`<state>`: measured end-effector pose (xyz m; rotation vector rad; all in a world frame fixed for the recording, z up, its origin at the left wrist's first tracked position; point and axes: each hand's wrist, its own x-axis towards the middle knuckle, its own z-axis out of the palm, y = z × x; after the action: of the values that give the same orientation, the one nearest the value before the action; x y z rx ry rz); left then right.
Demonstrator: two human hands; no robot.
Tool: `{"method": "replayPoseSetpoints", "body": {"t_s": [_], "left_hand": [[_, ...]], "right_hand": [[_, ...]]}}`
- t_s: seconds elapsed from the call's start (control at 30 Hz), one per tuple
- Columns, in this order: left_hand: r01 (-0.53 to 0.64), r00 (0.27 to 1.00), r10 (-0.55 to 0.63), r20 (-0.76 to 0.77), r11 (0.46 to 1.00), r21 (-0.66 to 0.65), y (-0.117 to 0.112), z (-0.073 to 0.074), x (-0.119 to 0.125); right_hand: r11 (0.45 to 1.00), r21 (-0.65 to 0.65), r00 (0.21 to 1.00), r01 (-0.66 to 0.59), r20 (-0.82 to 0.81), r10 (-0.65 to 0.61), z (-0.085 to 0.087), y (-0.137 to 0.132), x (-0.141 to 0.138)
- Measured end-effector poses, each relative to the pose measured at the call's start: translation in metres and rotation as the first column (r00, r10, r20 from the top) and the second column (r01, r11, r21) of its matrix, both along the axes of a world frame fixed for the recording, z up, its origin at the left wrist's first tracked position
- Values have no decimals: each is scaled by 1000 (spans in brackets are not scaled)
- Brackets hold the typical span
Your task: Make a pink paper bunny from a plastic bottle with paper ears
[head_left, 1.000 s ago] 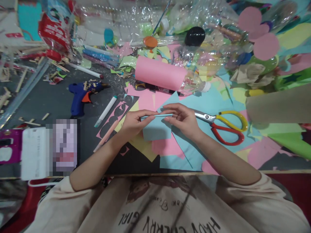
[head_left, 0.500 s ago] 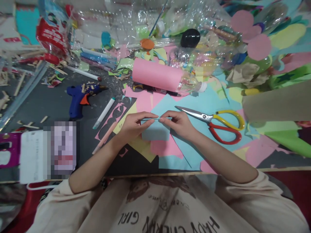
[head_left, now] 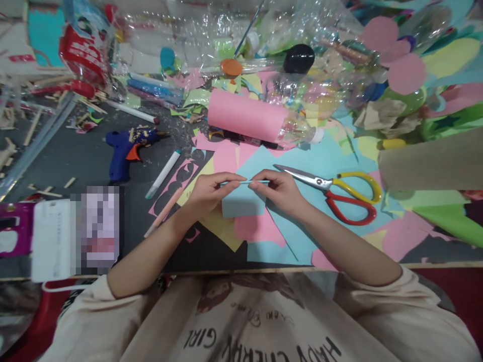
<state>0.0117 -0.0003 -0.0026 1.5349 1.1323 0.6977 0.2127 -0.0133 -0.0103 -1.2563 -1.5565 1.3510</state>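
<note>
Between both hands I hold a small light blue piece of paper (head_left: 244, 205) by its far edge, which looks rolled or folded. My left hand (head_left: 211, 190) pinches the left part of that edge between thumb and fingers. At the right part, my right hand (head_left: 279, 188) pinches it the same way, its fingertips close to the left ones. Pink, yellow and larger light blue sheets (head_left: 294, 236) lie under the hands. Just right of my right hand are scissors (head_left: 324, 185) with one yellow and one red handle, blades apart slightly or closed, I cannot tell.
A pink-wrapped plastic bottle (head_left: 247, 115) lies beyond the hands. To the left are a blue glue gun (head_left: 123, 153), a white marker (head_left: 164, 173) and a peach-coloured rolled strip (head_left: 163, 213). Clear bottles and paper scraps crowd the back. A brown board (head_left: 430, 161) lies at right.
The view has shifted slightly. Both hands keep their pinch on the light blue paper, with only small finger movement along its far edge.
</note>
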Motion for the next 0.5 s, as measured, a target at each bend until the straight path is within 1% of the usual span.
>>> {"method": "replayPoseSetpoints", "body": {"t_s": [0.23,0.5], "left_hand": [[-18,1000,18,-7,1000,1,-1,1,0],[-16,1000,16,10,999,34,-3,0,0]], "right_hand": [[1000,8,1000,24,-15,-23,-2,0,0],[999,-38,1000,-16,0,16,1,0,1]]}}
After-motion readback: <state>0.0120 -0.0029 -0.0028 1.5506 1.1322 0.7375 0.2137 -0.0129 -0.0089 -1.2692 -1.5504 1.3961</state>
